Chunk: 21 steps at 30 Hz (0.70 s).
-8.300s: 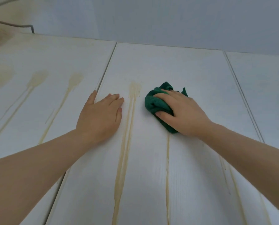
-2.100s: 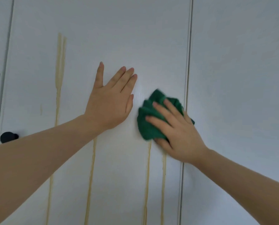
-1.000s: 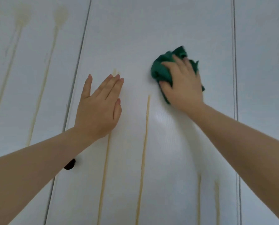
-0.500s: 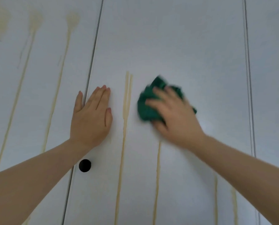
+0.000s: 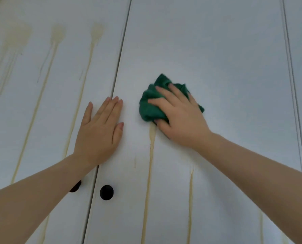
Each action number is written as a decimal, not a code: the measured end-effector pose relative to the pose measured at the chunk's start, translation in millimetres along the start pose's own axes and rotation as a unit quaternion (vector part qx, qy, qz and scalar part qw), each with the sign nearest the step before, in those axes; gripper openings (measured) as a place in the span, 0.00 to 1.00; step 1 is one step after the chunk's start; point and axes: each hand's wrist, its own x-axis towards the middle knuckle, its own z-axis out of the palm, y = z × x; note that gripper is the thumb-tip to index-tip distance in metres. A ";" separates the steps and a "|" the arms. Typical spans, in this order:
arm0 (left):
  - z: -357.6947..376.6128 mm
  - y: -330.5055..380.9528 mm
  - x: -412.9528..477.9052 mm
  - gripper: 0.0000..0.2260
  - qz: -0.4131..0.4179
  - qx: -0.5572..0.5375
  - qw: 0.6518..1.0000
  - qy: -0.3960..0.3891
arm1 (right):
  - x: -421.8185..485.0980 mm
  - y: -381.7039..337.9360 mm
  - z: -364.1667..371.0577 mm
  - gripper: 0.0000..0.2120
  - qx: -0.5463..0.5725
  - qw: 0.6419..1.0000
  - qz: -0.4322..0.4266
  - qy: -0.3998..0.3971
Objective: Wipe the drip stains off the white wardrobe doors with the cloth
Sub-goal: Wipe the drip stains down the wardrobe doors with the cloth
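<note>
- The doors point(image 5: 217, 50) are the biggest thing here, and they fill all we can see. We think the job is partly done, maybe less than half.
- The door we press the cloth point(image 5: 150, 104) on looks white and clean above our grip and off to its right. That part seems done.
- Below our grip this door has stains point(image 5: 151, 155) left. One long yellow line starts right under the cloth and runs down. Another runs down lower, below and right of the grip, and a tiny drip sits below and left of it.
- The left door point(image 5: 50, 138), left of our grip, looks not wiped yet. It has three pale blobs up high with long yellow lines running down. That is the most work left, we think.
- Our right hand point(image 5: 180, 118) holds the cloth flat on the door. The fingers curl over it and the thumb tucks under its lower edge, so the hand grips it.
- Our left hand point(image 5: 99, 134) rests flat just left of the grip, on the crack between two doors. Its fingers are straight and close together, and it holds nothing.
- The cloth is dark green, soft and scrunched into a lump. It pokes out above and to the left of our fingers.
- Two black knobs point(image 5: 106, 192) sit low down, below our left hand. Our arm hides part of one.
</note>
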 end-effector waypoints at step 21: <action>-15.2 -18.8 -18.0 0.21 0.095 0.078 0.992 -0.019 | -2.7 -18.8 1.6 0.22 -0.035 0.999 -0.019 -0.034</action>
